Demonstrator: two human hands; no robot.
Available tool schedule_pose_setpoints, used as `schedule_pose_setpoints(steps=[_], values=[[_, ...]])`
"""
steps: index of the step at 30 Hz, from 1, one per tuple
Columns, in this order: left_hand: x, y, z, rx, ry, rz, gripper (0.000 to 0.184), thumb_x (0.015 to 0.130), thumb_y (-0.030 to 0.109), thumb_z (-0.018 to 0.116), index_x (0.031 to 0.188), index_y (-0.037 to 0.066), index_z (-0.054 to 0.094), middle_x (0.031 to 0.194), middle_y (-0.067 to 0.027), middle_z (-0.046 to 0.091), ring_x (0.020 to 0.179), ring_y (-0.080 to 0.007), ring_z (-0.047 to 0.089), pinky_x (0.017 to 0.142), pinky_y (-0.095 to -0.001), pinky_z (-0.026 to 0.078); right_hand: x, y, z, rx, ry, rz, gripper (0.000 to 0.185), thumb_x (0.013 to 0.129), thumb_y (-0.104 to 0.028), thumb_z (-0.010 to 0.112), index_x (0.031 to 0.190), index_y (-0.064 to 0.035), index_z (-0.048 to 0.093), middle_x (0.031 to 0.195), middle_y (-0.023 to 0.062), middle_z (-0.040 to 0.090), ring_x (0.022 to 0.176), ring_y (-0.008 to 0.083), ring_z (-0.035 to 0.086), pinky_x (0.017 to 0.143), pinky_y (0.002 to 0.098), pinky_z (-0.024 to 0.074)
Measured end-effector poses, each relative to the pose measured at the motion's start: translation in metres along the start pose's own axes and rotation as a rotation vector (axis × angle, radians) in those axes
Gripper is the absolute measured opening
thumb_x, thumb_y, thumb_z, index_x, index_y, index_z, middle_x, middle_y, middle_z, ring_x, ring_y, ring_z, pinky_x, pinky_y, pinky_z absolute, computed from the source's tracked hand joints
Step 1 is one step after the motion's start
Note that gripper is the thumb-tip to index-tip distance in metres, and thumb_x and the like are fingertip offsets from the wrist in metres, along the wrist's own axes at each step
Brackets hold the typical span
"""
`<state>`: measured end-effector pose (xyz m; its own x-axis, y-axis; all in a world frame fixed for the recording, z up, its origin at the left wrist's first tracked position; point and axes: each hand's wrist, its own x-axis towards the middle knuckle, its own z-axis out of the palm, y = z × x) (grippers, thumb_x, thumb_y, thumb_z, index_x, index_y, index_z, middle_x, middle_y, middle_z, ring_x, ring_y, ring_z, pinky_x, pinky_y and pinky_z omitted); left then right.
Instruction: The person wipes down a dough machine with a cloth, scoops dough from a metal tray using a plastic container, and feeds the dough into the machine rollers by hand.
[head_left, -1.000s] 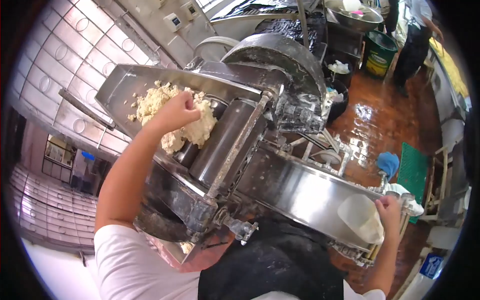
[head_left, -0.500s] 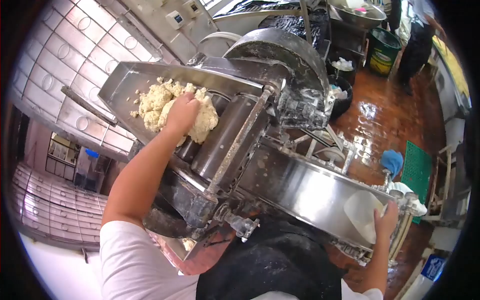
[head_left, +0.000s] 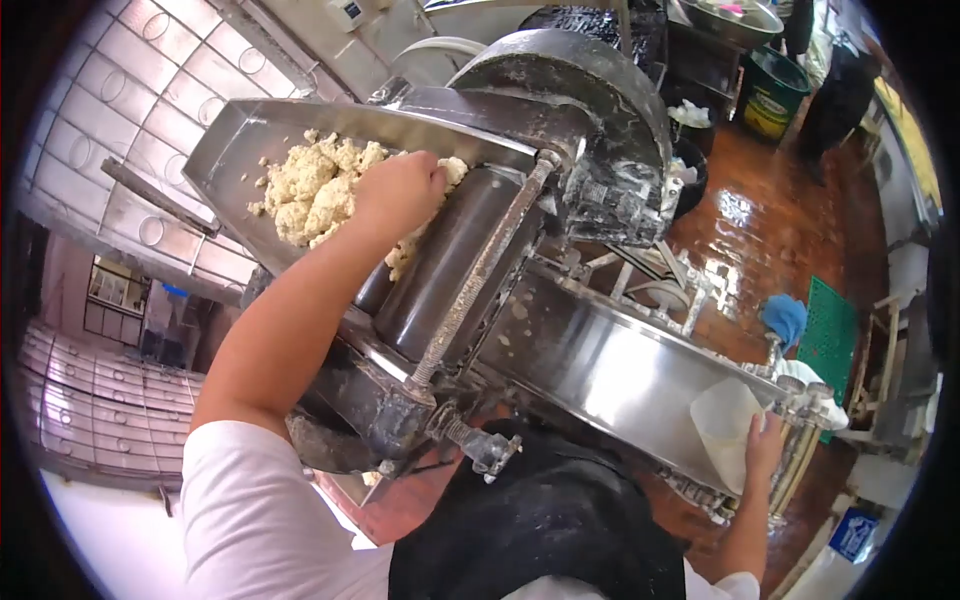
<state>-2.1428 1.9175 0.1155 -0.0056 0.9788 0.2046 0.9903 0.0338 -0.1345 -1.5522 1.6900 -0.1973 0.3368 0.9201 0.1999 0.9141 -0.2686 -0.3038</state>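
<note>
A lumpy mass of pale dough (head_left: 305, 190) lies in the metal hopper (head_left: 225, 145) of a roller machine. My left hand (head_left: 405, 190) is a fist pressed on the dough at the edge of the dark metal roller (head_left: 455, 250), with dough showing on both sides of it. No separate piece shows in its fingers. At the far end of the shiny metal chute (head_left: 590, 365), my right hand (head_left: 762, 450) is closed on the edge of a thin translucent sheet (head_left: 725, 425), which leans over the metal.
The machine's curved guard (head_left: 575, 75) and a threaded rod (head_left: 480, 265) flank the roller. A blue cloth (head_left: 785, 318) and green mat (head_left: 828, 325) are at the right. Farther back are a green bin (head_left: 770, 95), a metal bowl (head_left: 735, 22) and a person's dark-clad legs (head_left: 835, 105).
My left hand has moved right across the dough towards the roller, and dough lies farther over the roller's upper end. My right hand stays by the sheet. The view has shifted slightly.
</note>
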Motion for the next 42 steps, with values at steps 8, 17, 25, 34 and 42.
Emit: schedule_pose_setpoints(steps=[8,17,25,34,42], values=[[0.019,-0.023,-0.009,-0.716,-0.476,-0.282,0.037,0.081,0.036,0.053,0.062,0.004,0.053,0.056,-0.0061,0.048,0.047,-0.0187,0.044,0.045,-0.0367,0.037,0.019,0.045,-0.066,0.091,-0.077,0.003,0.033,0.082,-0.031,0.063,0.105,-0.006,0.064,0.081,0.0131,0.065,0.068,0.0259,0.061,0.064,0.037,0.0472],[0.015,-0.007,-0.016,-0.907,-0.728,-0.449,0.042,0.085,0.039,0.053,0.054,0.013,0.042,0.045,0.004,0.028,0.036,-0.0083,0.022,0.037,-0.0275,0.013,0.007,0.051,-0.086,0.077,-0.263,0.182,0.027,0.083,-0.03,0.06,0.089,-0.0051,0.069,0.071,0.0139,0.065,0.068,0.0266,0.064,0.065,0.0364,0.0482],[0.012,-0.006,-0.006,-0.963,-0.699,-0.472,0.044,0.087,0.043,0.051,0.055,0.014,0.039,0.044,0.0045,0.027,0.034,-0.0087,0.02,0.035,-0.0275,0.011,0.017,0.018,-0.093,0.091,0.007,0.129,0.026,0.083,-0.027,0.065,0.094,-0.0032,0.065,0.079,0.0124,0.062,0.07,0.0273,0.061,0.068,0.0366,0.0483],[0.021,-0.058,0.032,-0.619,-0.215,-0.253,0.041,0.087,0.042,0.05,0.074,0.004,0.055,0.064,-0.0047,0.053,0.059,-0.021,0.052,0.048,-0.0339,0.038,0.035,-0.106,-0.043,0.383,-0.002,-0.179,0.017,0.083,-0.019,0.065,0.092,-0.0042,0.066,0.084,0.0115,0.063,0.071,0.0247,0.061,0.068,0.0353,0.0492],[0.008,-0.02,0.015,-0.691,-0.354,-0.303,0.037,0.087,0.037,0.046,0.077,0.003,0.056,0.061,-0.006,0.049,0.048,-0.0188,0.046,0.041,-0.0355,0.035,0.029,-0.279,0.032,0.898,-0.389,-0.304,0.019,0.082,-0.019,0.065,0.089,-0.0021,0.068,0.081,0.0113,0.068,0.071,0.0183,0.064,0.065,0.0305,0.0506]])
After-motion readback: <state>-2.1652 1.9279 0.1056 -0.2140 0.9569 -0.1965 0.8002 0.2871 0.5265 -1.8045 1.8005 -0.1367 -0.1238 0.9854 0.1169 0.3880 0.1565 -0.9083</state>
